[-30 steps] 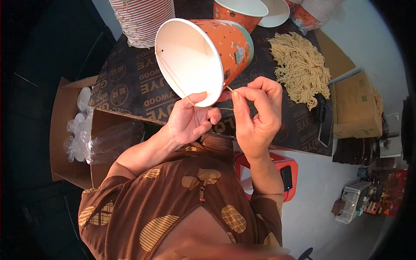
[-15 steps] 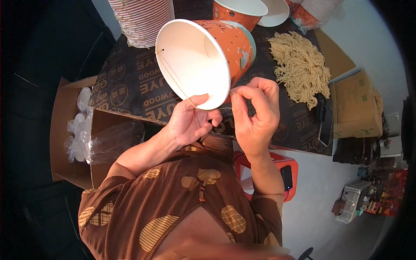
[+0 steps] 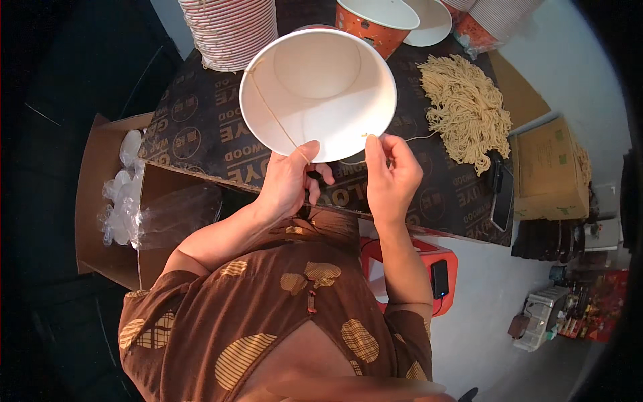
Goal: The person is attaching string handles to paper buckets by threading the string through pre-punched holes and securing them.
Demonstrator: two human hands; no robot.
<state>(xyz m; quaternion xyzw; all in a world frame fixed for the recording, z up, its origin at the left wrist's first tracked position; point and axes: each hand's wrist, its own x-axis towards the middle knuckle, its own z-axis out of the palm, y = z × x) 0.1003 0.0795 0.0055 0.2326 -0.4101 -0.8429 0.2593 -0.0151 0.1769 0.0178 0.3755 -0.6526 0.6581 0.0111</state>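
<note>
A large paper bucket (image 3: 335, 110), white inside, is tilted with its mouth toward me above the table's front edge. My left hand (image 3: 291, 177) grips its near rim, the thumb pressing a thin tan cord (image 3: 273, 112). That cord runs from the rim's upper left, across the opening, to the thumb, and on below the rim toward my right hand. Closed in a pinch, my right hand (image 3: 392, 171) is at the lower right rim. A small bit of cord shows inside the wall beside its thumb tip. A loose strand trails from this hand toward the cord heap (image 3: 465, 107).
Nested paper buckets (image 3: 231, 33) rise at the far left of the dark printed table (image 3: 201, 144). An orange bucket (image 3: 375, 30) stands behind. A phone (image 3: 502, 197) lies at the right edge. Cartons flank the table; one (image 3: 100, 201) holds clear plastic. A red stool (image 3: 445, 258) is below.
The bucket has turned so its mouth faces me more squarely, hiding its orange outside. My right hand has shifted slightly right and down, and a bit of cord now shows inside the right wall.
</note>
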